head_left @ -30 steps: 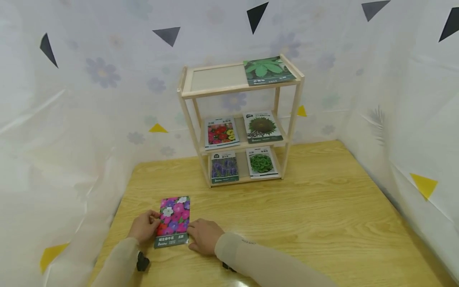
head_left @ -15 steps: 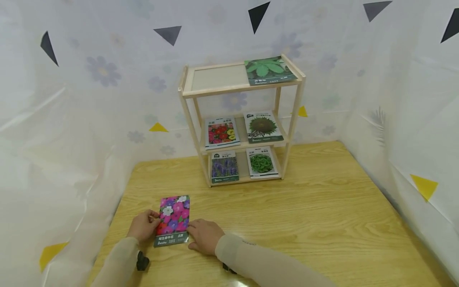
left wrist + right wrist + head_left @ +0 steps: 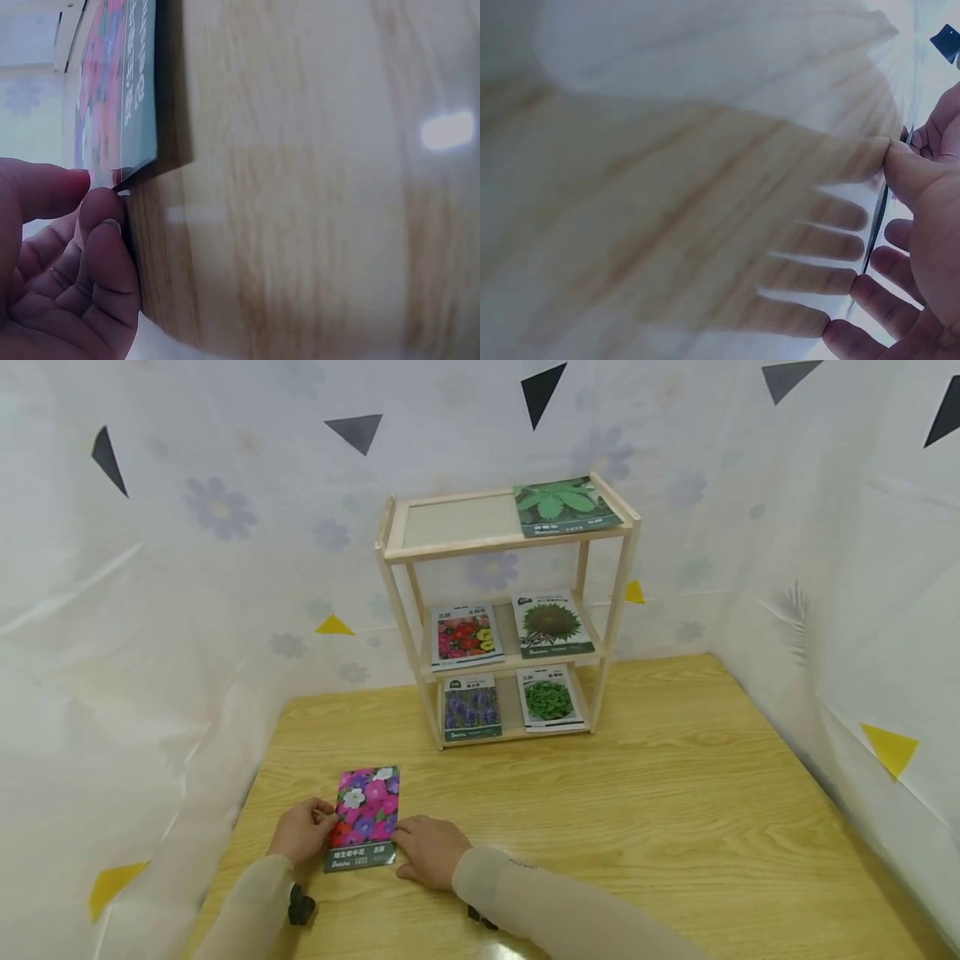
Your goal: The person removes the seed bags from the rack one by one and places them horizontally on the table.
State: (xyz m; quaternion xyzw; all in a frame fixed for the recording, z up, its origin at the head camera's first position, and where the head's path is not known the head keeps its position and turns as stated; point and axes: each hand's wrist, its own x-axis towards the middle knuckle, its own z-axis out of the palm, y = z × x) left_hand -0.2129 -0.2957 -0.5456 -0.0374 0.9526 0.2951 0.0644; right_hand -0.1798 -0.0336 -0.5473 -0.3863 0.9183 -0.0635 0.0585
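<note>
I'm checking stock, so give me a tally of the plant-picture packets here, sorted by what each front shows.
Many flowers: 3 (pink-and-purple packet, red-and-yellow packet, violet packet)
Green leaves: 2 (top packet, lower-right packet)
One large round head: 1 (middle-right packet)
Total: 6

The left hand (image 3: 71, 262) fills the lower left, its fingers curled, thumb and forefinger pinching the edge of a flower packet (image 3: 109, 90) beside 1 of its corners. Pink, red and violet blooms cover the packet's face, with white lettering on a grey-green band. The packet casts a shadow on the glossy wood-grained table (image 3: 285, 225), which carries 1 bright glare at right. Behind, a bluish flower marks a pale backdrop (image 3: 34, 131).
</note>
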